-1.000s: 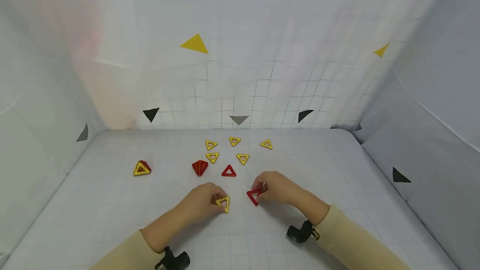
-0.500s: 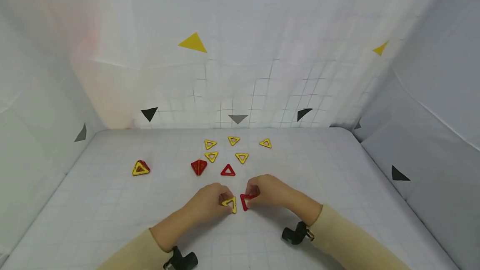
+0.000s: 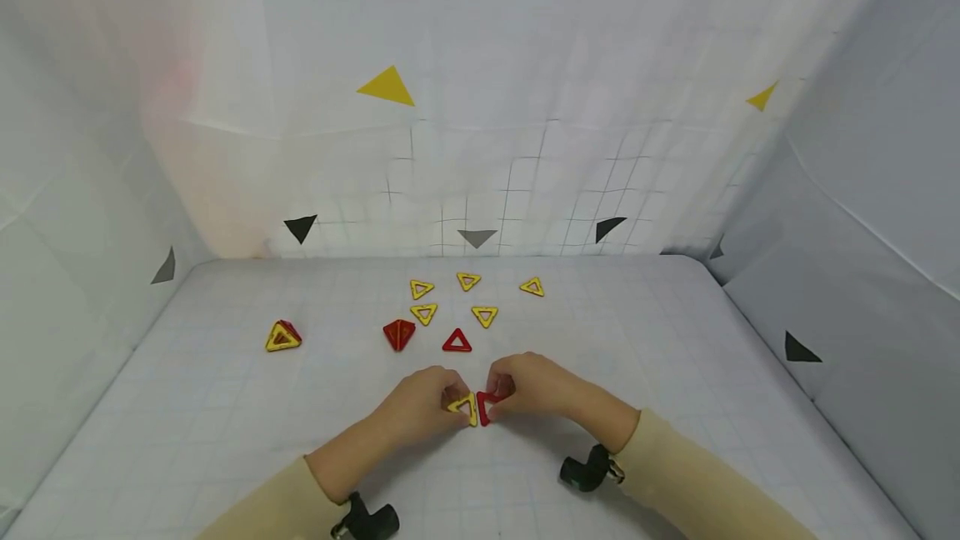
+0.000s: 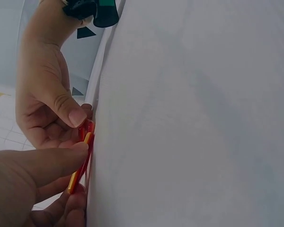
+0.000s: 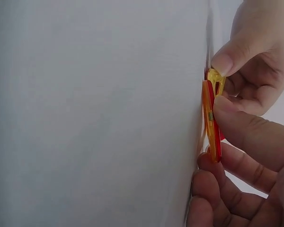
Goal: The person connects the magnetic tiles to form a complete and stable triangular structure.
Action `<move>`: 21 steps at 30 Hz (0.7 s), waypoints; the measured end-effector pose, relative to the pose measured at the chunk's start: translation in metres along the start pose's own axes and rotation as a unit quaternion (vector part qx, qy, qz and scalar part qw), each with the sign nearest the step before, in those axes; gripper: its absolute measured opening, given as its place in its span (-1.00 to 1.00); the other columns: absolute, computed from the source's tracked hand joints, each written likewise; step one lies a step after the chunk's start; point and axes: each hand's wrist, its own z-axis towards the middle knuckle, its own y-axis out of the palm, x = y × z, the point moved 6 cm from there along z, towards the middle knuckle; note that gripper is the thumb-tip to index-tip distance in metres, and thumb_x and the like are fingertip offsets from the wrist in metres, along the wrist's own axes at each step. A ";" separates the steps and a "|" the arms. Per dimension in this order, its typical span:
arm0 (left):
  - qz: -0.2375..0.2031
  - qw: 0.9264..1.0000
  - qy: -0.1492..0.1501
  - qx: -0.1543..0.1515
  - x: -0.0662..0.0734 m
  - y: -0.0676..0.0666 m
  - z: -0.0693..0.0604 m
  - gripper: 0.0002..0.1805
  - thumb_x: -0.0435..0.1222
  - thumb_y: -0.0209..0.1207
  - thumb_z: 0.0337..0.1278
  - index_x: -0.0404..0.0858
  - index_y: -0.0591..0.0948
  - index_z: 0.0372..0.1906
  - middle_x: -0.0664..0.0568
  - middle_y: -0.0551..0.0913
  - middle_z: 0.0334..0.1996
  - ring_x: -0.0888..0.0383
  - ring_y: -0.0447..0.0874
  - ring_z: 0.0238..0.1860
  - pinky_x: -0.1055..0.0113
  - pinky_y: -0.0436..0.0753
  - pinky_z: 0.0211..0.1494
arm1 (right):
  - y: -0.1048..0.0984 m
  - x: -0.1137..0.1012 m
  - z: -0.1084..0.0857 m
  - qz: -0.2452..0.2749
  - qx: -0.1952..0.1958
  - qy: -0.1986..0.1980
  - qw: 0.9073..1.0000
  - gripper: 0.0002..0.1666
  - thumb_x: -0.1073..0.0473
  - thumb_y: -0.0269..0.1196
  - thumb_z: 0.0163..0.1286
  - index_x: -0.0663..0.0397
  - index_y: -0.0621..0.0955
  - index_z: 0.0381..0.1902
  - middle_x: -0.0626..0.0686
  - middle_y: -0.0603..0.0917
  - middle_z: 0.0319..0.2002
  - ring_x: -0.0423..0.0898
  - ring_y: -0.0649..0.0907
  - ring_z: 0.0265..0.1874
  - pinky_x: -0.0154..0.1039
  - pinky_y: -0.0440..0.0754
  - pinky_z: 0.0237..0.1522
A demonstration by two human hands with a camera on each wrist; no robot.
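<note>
My left hand (image 3: 420, 403) pinches a yellow triangle tile (image 3: 473, 411) with an open middle, low over the white table. Facing it, my right hand (image 3: 534, 387) pinches a red triangle tile (image 3: 482, 411) of the same form. The straight edges of both tiles stand side by side in the head view; whether they touch I cannot tell. The left wrist view catches the yellow tile (image 4: 77, 165) edge-on under the thumb, with the red tile (image 4: 88, 125) behind it. Fingers hide part of each tile.
Beyond the hands lie a loose red triangle (image 3: 457, 348) and several yellow triangles, one of them (image 3: 485, 310) nearest to it. A red folded piece (image 3: 399, 335) sits to their left. Farther left stands a yellow-and-red pyramid (image 3: 283, 338). White sheets (image 3: 480, 165) enclose the table.
Both hands have come together: the left moved right with the yellow triangle tile, the right moved left with the red one. The gap between the tiles has nearly vanished. Other pieces stayed put.
</note>
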 end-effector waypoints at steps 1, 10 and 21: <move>-0.001 1.000 0.001 0.000 0.000 0.000 0.000 -0.75 -0.23 0.49 0.01 -0.15 0.69 -0.21 0.19 0.58 -0.37 0.24 0.49 -0.36 0.31 0.53 -0.24 | 0.000 0.000 0.000 -0.001 0.000 0.000 1.000 -0.77 0.05 0.53 0.15 -0.18 0.66 -0.33 -0.22 0.63 -0.50 -0.21 0.58 -0.45 -0.26 0.56 -0.31; -0.002 1.000 -0.002 0.000 -0.002 0.002 0.002 -0.75 -0.21 0.49 0.01 -0.12 0.68 -0.22 0.21 0.57 -0.38 0.25 0.49 -0.36 0.32 0.53 -0.25 | 0.000 0.000 0.001 -0.004 0.002 -0.014 1.000 -0.77 0.07 0.53 0.15 -0.15 0.66 -0.32 -0.21 0.62 -0.50 -0.21 0.58 -0.45 -0.25 0.55 -0.31; -0.003 1.000 -0.005 -0.005 -0.005 0.005 0.004 -0.72 -0.18 0.49 0.01 -0.12 0.68 -0.17 0.20 0.54 -0.37 0.24 0.48 -0.34 0.33 0.52 -0.25 | -0.001 -0.001 0.001 -0.003 -0.006 -0.020 1.000 -0.78 0.10 0.51 0.17 -0.16 0.66 -0.29 -0.20 0.62 -0.48 -0.20 0.58 -0.43 -0.24 0.56 -0.30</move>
